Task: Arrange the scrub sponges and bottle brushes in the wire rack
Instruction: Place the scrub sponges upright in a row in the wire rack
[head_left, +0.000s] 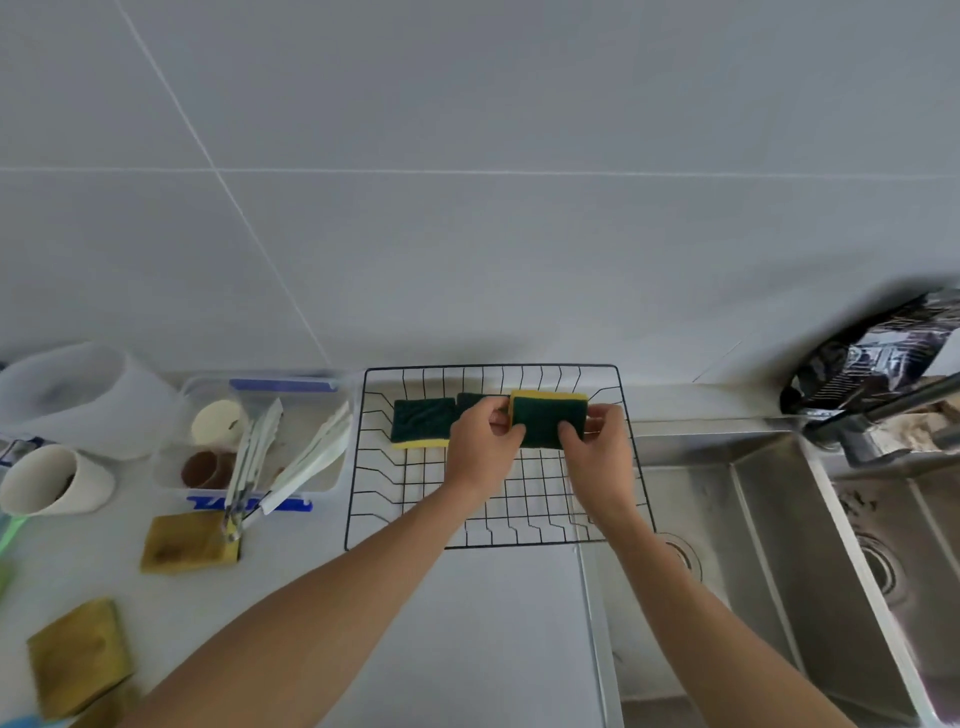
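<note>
Grey tiled wall behind, pale surface (498, 623) below, steel sink (753, 519) to the right. Head view only. Black wire rack (363, 467) set against the wall, just left of the sink. Already lying flat at the rack's far side: one scrub sponge (423, 422), green face up, and a second sponge (475, 401) mostly hidden behind the hands. Held above them, a third sponge (545, 418), long axis running left to right, yellow edge towards the wall. Left hand (483, 447) pinching its left end, fingers curled; right hand (597, 441) pinching its right end, fingers curled likewise. Both hands equally near, one at each end. Free slot appears to lie directly beneath and slightly right of the held sponge, next to the hidden one, so likely only a short lowering needed, long axis kept along the row. More worn yellowish sponges (189, 543) waiting on the surface to the near left. Long-handled white items, perhaps the bottle brushes (306, 462), resting in a clear tub (176, 467) left of the rack.
</note>
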